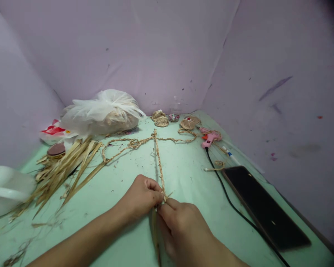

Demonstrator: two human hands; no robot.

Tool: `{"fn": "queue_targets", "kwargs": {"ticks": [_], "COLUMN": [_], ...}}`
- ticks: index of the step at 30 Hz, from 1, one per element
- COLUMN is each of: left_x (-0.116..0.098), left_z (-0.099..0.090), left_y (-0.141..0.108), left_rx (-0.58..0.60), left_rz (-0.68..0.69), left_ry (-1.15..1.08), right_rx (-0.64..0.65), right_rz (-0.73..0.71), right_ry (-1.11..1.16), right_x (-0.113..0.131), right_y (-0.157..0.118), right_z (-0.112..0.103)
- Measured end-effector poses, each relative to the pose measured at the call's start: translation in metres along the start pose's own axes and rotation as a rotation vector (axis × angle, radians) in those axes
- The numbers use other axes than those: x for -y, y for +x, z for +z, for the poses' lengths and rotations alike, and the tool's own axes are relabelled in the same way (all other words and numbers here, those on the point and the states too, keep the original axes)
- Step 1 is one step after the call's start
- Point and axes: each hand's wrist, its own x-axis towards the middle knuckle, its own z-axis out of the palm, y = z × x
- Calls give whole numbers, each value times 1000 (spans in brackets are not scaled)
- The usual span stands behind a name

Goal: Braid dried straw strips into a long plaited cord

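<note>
A thin braided cord (159, 163) of dry plant fibre runs from the middle of the green table down to my hands. My left hand (144, 196) pinches its near end from the left. Close against it, my right hand (180, 222) grips the same end from the right, fingers closed. A loose flat strand (155, 233) hangs below the fingers toward the front edge. Behind, another braided cord (172, 139) lies crosswise, looping at left and right.
Dry leaf strips (69, 167) and a white jug (8, 189) lie left, with a plastic bag (102, 113) behind. Woven pieces (161, 121) sit at the back. On the right are a pink glue gun (210, 138), its black cable and a dark tablet (264, 204).
</note>
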Motion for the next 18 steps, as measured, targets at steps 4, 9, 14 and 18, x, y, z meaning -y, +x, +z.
{"fn": "queue_targets", "kwargs": {"ticks": [4, 9, 14, 18], "left_x": [-1, -1, 0, -1], "left_z": [-5, -9, -10, -11], "left_y": [1, 2, 1, 3], "left_rx": [74, 145, 152, 156], "left_rz": [-17, 11, 47, 69], "left_ry": [-41, -46, 19, 152], "right_rx": [-111, -80, 176, 40], "right_rz": [186, 550, 637, 553], "right_ry": [327, 1095, 1321, 1024], "right_x": [-10, -21, -19, -25], "right_y": [7, 23, 26, 26], "right_z": [-23, -30, -13, -5]}}
